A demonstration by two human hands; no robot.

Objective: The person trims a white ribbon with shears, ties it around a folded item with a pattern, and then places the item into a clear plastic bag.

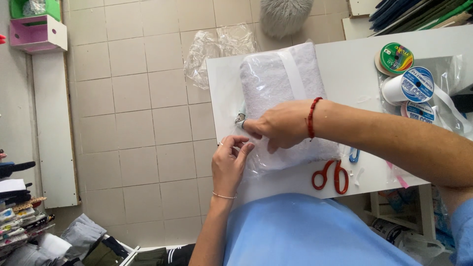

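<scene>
Towel [281,79] in clear bag [256,165], right hand [278,125] pressing flat on top, left hand [229,162] fingers pinching bag edge

Fluffy white terry-cloth towel [276,83] in glossy clear plastic wrap [261,162]; matt smooth white table [345,69]; red plastic-handled scissors [331,176].

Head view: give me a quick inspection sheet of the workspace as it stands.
Surface: white table, edge over tiled floor.
Job's things: folded white towel inside clear plastic bag, white ribbon band across it.
Clutter: red-handled scissors; ribbon spools at right; loose plastic wrap off the far edge.
Hands: left hand pinches the bag's edge; right hand presses on the towel, fingers at the bag's edge.
Cables: nothing seen.
Surroundings: pink box on a shelf, fabric piles at lower left.
</scene>
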